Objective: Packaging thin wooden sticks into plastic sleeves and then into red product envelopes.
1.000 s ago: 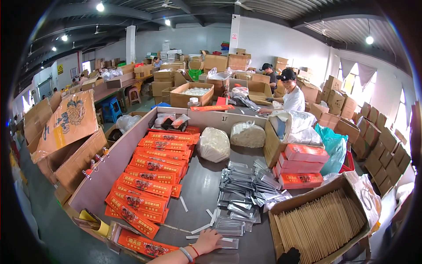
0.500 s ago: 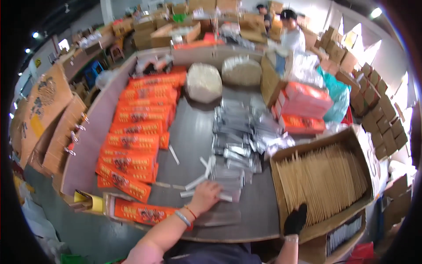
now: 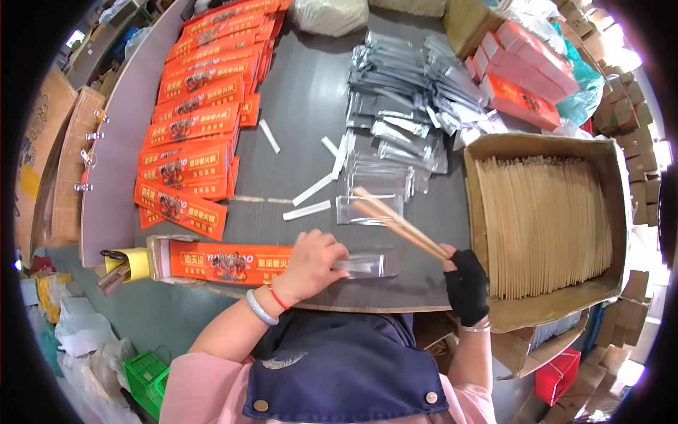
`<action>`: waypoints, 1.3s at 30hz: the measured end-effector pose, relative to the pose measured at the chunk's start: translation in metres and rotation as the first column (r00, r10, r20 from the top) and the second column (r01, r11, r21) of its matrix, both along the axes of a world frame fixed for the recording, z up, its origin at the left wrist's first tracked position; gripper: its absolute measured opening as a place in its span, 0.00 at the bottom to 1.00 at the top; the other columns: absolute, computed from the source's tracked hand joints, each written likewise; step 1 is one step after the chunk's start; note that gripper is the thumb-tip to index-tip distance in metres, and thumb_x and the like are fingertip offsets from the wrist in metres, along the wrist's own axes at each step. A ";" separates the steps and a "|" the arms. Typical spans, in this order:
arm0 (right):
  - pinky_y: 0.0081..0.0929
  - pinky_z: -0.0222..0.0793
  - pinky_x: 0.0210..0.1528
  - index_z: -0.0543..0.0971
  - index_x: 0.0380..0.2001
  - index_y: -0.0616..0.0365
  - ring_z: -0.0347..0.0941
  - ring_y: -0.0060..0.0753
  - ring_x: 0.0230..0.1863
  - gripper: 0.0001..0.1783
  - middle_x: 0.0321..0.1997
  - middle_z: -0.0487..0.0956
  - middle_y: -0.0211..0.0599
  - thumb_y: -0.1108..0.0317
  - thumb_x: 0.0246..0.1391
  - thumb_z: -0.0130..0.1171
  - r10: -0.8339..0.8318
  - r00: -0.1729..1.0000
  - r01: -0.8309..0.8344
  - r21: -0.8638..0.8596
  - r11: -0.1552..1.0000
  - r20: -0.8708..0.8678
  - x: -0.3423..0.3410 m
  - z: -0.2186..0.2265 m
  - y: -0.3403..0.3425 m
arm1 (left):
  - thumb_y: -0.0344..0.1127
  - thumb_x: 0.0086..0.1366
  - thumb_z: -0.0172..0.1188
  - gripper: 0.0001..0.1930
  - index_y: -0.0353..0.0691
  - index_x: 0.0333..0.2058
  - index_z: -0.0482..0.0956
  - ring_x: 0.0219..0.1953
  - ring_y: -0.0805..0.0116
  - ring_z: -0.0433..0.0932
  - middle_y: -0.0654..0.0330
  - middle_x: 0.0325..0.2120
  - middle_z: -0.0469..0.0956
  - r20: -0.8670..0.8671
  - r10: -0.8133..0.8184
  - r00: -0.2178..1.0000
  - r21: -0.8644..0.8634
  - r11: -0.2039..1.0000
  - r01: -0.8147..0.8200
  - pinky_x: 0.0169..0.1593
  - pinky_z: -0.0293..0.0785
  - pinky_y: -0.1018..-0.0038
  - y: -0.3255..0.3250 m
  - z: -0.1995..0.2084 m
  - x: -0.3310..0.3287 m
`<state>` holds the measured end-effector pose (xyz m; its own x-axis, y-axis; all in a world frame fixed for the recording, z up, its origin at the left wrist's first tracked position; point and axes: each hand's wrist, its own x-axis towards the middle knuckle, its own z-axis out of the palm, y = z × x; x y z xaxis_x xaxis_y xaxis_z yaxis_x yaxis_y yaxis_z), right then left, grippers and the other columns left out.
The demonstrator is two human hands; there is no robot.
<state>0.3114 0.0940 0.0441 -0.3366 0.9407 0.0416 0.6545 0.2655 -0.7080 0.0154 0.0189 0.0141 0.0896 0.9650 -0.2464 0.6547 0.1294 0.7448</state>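
Observation:
My right hand (image 3: pixel 467 288), in a black fingerless glove, grips a pair of wooden chopsticks (image 3: pixel 404 227) between thumb and fingers, their far ends angled up and left over the table. My left hand (image 3: pixel 315 264), bare, with a bangle and a red cord at the wrist, has its fingers bent onto the end of a clear plastic packet (image 3: pixel 373 266) at the table's front edge. Under and left of that hand lies an orange printed sleeve (image 3: pixel 227 264) in a shallow cardboard holder (image 3: pixel 161 263). A cardboard box (image 3: pixel 619 212) of upright-packed chopsticks (image 3: pixel 547 226) stands beside my right hand.
Orange sleeves (image 3: pixel 191 141) overlap in a long row at the left. Clear packets (image 3: pixel 385 78) are heaped in the middle right, with white strips (image 3: pixel 307 210) beside them. Pink-orange packs (image 3: pixel 526 78) are stacked at back right, near wrapped bundles (image 3: pixel 329 14).
My right hand has come up from the chopstick box and now holds chopsticks over the table. My left hand has drawn back from the packets to the front edge with one. The view has tilted down.

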 end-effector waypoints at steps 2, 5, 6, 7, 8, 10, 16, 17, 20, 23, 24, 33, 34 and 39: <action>0.31 0.65 0.30 0.83 0.47 0.50 0.70 0.35 0.26 0.16 0.24 0.71 0.37 0.69 0.54 0.62 0.124 0.992 -0.121 -0.106 0.987 0.026 -0.012 -0.001 0.000 | 0.39 0.41 0.76 0.23 0.45 0.39 0.80 0.50 0.54 0.69 0.61 0.46 0.74 -0.195 0.049 0.980 0.165 0.986 -0.017 0.55 0.64 0.58 -0.016 -0.004 -0.005; 0.33 0.66 0.30 0.83 0.46 0.48 0.71 0.37 0.27 0.16 0.25 0.72 0.38 0.68 0.53 0.64 0.251 0.962 -0.238 -0.121 0.964 0.109 -0.005 -0.010 0.002 | 0.41 0.38 0.76 0.30 0.42 0.44 0.79 0.50 0.52 0.69 0.58 0.46 0.74 -0.231 0.187 0.955 0.364 0.927 -0.093 0.55 0.64 0.58 -0.031 0.008 -0.022; 0.33 0.66 0.30 0.83 0.46 0.48 0.71 0.37 0.27 0.16 0.25 0.72 0.38 0.68 0.53 0.64 0.255 0.961 -0.242 -0.117 0.963 0.111 -0.003 -0.014 0.004 | 0.40 0.36 0.77 0.34 0.40 0.47 0.77 0.51 0.51 0.68 0.57 0.47 0.73 -0.280 0.162 0.946 0.335 0.940 -0.062 0.56 0.64 0.57 -0.037 0.011 -0.028; 0.34 0.67 0.31 0.83 0.45 0.49 0.71 0.39 0.28 0.15 0.26 0.73 0.38 0.69 0.51 0.65 0.329 0.917 -0.319 -0.080 0.944 0.225 -0.003 -0.018 0.003 | 0.40 0.36 0.77 0.34 0.40 0.47 0.77 0.51 0.51 0.68 0.57 0.47 0.73 -0.282 0.170 0.944 0.339 0.938 -0.068 0.56 0.64 0.57 -0.044 0.008 -0.031; 0.35 0.68 0.31 0.83 0.44 0.50 0.72 0.41 0.29 0.15 0.28 0.74 0.39 0.70 0.50 0.65 0.389 0.856 -0.397 -0.051 0.917 0.340 -0.006 -0.021 0.003 | 0.40 0.36 0.77 0.35 0.40 0.48 0.77 0.52 0.51 0.68 0.57 0.47 0.73 -0.301 0.150 0.942 0.319 0.946 -0.049 0.56 0.65 0.57 -0.050 0.001 -0.033; 0.37 0.69 0.32 0.84 0.42 0.50 0.73 0.43 0.30 0.14 0.28 0.75 0.39 0.69 0.49 0.66 0.433 0.867 -0.451 0.020 0.892 0.245 -0.044 -0.034 0.001 | 0.39 0.35 0.78 0.37 0.41 0.49 0.76 0.53 0.52 0.67 0.58 0.48 0.72 -0.293 0.125 0.948 0.320 0.947 -0.025 0.57 0.64 0.57 -0.048 -0.006 -0.028; 0.35 0.74 0.39 0.82 0.37 0.55 0.76 0.42 0.36 0.11 0.33 0.78 0.39 0.70 0.48 0.67 0.199 0.967 -0.222 0.143 0.965 0.157 -0.040 -0.055 0.002 | 0.37 0.36 0.77 0.39 0.41 0.52 0.74 0.53 0.53 0.68 0.58 0.48 0.72 -0.320 0.080 0.944 0.314 0.949 0.026 0.57 0.62 0.58 -0.032 -0.004 -0.011; 0.34 0.74 0.40 0.81 0.37 0.57 0.76 0.42 0.36 0.12 0.35 0.79 0.40 0.70 0.48 0.67 0.095 0.987 -0.101 0.040 0.994 0.130 -0.037 -0.056 -0.001 | 0.37 0.37 0.76 0.39 0.40 0.52 0.73 0.53 0.53 0.68 0.58 0.48 0.72 -0.316 0.067 0.946 0.317 0.948 0.038 0.57 0.63 0.58 -0.034 -0.006 -0.010; 0.33 0.73 0.45 0.77 0.44 0.60 0.78 0.41 0.42 0.17 0.41 0.78 0.45 0.72 0.49 0.67 0.151 0.969 -0.191 -0.200 0.961 -0.196 -0.103 -0.065 -0.032 | 0.35 0.40 0.75 0.37 0.41 0.53 0.73 0.51 0.54 0.68 0.58 0.47 0.72 -0.288 0.053 0.956 0.334 0.941 0.048 0.54 0.64 0.59 -0.021 -0.009 0.000; 0.35 0.71 0.45 0.71 0.54 0.57 0.75 0.42 0.43 0.32 0.44 0.77 0.41 0.62 0.46 0.70 0.321 0.886 -0.370 -0.091 0.925 -0.336 -0.129 -0.051 -0.038 | 0.33 0.42 0.73 0.35 0.45 0.53 0.74 0.49 0.56 0.69 0.59 0.44 0.72 -0.260 -0.005 0.966 0.312 0.946 0.089 0.52 0.65 0.60 -0.014 -0.001 -0.006; 0.37 0.68 0.47 0.70 0.56 0.56 0.75 0.41 0.44 0.37 0.44 0.77 0.39 0.57 0.43 0.71 0.390 0.914 -0.386 0.055 0.921 -0.116 -0.120 -0.043 -0.028 | 0.34 0.44 0.71 0.29 0.50 0.49 0.76 0.46 0.55 0.69 0.58 0.42 0.72 -0.302 -0.035 0.953 0.324 0.936 0.137 0.50 0.66 0.61 -0.011 0.002 -0.008; 0.41 0.64 0.50 0.76 0.47 0.53 0.72 0.45 0.44 0.34 0.41 0.77 0.38 0.53 0.34 0.74 0.226 0.954 -0.261 0.173 0.950 0.199 -0.064 -0.001 0.004 | 0.29 0.49 0.60 0.04 0.41 0.26 0.77 0.43 0.51 0.71 0.53 0.37 0.73 -0.448 -0.233 0.863 0.245 0.897 0.369 0.44 0.70 0.56 0.032 0.086 -0.091; 0.41 0.64 0.50 0.76 0.47 0.53 0.72 0.45 0.44 0.34 0.41 0.77 0.38 0.53 0.34 0.74 0.230 0.953 -0.264 0.170 0.950 0.196 -0.060 -0.001 0.004 | 0.28 0.48 0.61 0.06 0.40 0.28 0.78 0.45 0.49 0.70 0.51 0.40 0.72 -0.565 -0.031 0.825 0.395 0.868 0.303 0.47 0.70 0.55 0.036 0.088 -0.108; 0.39 0.62 0.50 0.75 0.47 0.54 0.72 0.42 0.44 0.35 0.41 0.76 0.36 0.52 0.35 0.73 0.239 0.919 -0.308 0.193 0.932 0.313 -0.067 -0.005 -0.004 | 0.49 0.46 0.73 0.41 0.43 0.59 0.69 0.64 0.38 0.54 0.44 0.63 0.57 -0.410 0.414 0.812 0.359 0.892 -0.274 0.66 0.49 0.42 -0.033 -0.001 -0.075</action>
